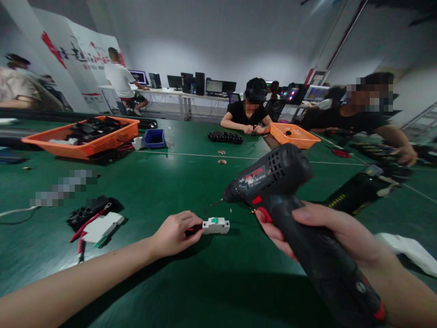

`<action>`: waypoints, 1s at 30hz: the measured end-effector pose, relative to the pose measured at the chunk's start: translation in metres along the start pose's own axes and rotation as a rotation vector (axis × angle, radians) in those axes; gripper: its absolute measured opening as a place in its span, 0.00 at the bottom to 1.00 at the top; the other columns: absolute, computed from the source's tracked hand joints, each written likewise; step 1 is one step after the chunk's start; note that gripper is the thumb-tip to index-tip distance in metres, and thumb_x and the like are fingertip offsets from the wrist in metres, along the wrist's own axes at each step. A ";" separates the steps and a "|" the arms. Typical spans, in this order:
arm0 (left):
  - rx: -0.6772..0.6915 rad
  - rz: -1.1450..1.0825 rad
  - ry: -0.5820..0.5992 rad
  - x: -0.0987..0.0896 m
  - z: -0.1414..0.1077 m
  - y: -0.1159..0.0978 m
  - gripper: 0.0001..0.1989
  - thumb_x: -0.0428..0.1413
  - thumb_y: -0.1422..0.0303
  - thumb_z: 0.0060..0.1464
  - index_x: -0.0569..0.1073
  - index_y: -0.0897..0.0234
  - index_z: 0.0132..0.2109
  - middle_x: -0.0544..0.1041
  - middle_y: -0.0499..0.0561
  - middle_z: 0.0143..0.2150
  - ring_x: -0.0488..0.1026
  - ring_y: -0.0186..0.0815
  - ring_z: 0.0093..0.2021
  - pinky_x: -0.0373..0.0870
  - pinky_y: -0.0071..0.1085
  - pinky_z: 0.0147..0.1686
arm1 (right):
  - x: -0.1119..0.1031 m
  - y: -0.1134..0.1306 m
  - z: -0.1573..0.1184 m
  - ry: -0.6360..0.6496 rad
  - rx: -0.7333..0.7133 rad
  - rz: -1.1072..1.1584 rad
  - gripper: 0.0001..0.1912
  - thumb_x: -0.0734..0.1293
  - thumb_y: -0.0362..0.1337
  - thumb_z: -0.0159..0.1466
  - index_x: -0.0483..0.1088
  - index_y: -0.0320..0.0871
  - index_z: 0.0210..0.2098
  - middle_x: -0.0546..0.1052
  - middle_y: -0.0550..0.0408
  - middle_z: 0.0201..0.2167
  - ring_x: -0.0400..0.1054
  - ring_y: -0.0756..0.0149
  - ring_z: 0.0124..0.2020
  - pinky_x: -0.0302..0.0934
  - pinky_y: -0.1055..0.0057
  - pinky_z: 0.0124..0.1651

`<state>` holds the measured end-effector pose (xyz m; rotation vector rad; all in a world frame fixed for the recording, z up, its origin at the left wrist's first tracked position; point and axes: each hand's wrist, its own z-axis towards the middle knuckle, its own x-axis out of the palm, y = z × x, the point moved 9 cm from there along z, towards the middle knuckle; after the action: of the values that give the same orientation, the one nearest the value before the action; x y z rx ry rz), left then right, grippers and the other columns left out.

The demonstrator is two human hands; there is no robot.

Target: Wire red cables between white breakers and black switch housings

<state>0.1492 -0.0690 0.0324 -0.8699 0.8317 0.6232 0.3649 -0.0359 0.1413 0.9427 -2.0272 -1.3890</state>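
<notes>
My right hand (334, 232) is wrapped round the grip of a black cordless drill (290, 196), a finger at its red trigger. Its thin bit points left and down, above and apart from a small white circuit breaker (216, 226) with a green switch. My left hand (177, 234) is closed at the breaker's left end, pinching a short dark-red cable that meets it; the cable's end is hidden. To the left lies another white breaker (102, 229), on its side, with red cables (94, 221) and black parts (83, 214) about it.
An orange basket (85, 148) of black parts and a blue bin (154, 138) stand far left. Black parts (225, 137) lie farther back, near an orange tray (295, 136). Co-workers (249, 109) sit across the green table (184, 182). A white bag (408, 248) lies at right.
</notes>
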 end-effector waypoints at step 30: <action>0.016 -0.055 -0.026 -0.001 0.001 -0.001 0.09 0.55 0.67 0.62 0.76 0.63 0.47 0.79 0.54 0.38 0.76 0.35 0.39 0.74 0.31 0.40 | 0.029 -0.033 -0.003 0.044 0.221 0.125 0.32 0.69 0.65 0.55 0.75 0.40 0.39 0.75 0.53 0.31 0.70 0.70 0.27 0.66 0.75 0.30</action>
<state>0.1494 -0.0689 0.0336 -0.8659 0.7853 0.5782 0.3573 -0.0677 0.1124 0.9104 -2.1983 -1.0864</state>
